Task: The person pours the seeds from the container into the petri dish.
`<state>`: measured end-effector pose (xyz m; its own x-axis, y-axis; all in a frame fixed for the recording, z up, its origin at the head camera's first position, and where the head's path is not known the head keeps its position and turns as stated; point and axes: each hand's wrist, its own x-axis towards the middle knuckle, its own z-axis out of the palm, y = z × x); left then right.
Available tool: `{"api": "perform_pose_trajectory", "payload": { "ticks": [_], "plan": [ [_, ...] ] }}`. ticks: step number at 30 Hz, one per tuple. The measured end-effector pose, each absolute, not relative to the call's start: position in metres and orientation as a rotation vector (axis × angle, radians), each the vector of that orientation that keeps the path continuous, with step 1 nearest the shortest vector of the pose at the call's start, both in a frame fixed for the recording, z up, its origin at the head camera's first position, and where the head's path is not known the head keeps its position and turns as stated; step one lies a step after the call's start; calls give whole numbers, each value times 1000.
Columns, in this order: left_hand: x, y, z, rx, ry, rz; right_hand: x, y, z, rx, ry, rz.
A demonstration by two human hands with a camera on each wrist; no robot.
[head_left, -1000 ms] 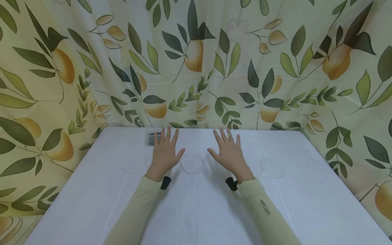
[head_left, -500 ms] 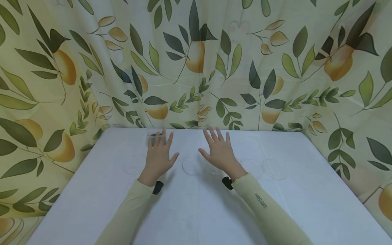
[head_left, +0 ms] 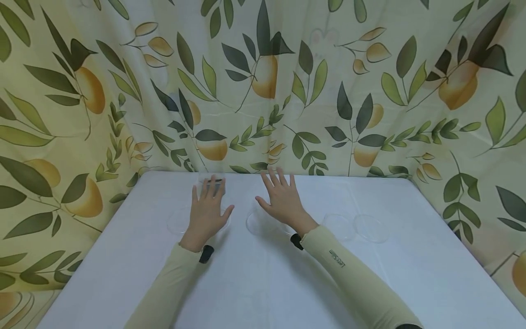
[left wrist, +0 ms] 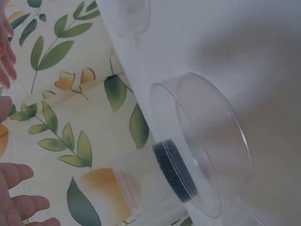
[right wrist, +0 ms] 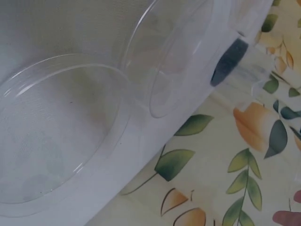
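Observation:
My left hand (head_left: 205, 217) hovers with spread, straight fingers in front of a small clear container (left wrist: 175, 170) that has a dark layer in it. My right hand (head_left: 283, 201) is held palm down, fingers spread, to the right of it; neither hand holds anything. Several clear round dishes, apparently petri dishes, stand in a row on the table. One dish (head_left: 256, 224) lies between the hands, and two more, a dish (head_left: 338, 227) and an outer dish (head_left: 371, 228), lie to the right. My arms hide parts of others. In the right wrist view a dish (right wrist: 66, 136) shows close up.
The white table (head_left: 263, 283) has its back edge against a hanging curtain (head_left: 263, 114) printed with fruit and leaves. A dish (head_left: 176, 221) at the left end of the row is partly behind my left hand. Black wrist devices (head_left: 207, 254) show at both cuffs.
Both hands have drifted left, the right one farther, with fingers still spread. The dishes and container stay in place, and the head view has shifted slightly.

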<state>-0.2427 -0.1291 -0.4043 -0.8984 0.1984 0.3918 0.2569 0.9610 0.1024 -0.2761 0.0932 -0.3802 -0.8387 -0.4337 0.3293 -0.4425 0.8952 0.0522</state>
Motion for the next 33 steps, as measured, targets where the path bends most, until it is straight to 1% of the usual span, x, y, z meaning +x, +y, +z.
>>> {"api": "perform_pose_trajectory", "payload": {
  "ticks": [17,33],
  "plan": [
    [-234,-161,-407,-341,-2771,-120,-298,59,-386,797,-2640,-53],
    [-230,-198,-411,-420,-2801,-144,-313,49,-385,869,-2659,-88]
  ]
}}
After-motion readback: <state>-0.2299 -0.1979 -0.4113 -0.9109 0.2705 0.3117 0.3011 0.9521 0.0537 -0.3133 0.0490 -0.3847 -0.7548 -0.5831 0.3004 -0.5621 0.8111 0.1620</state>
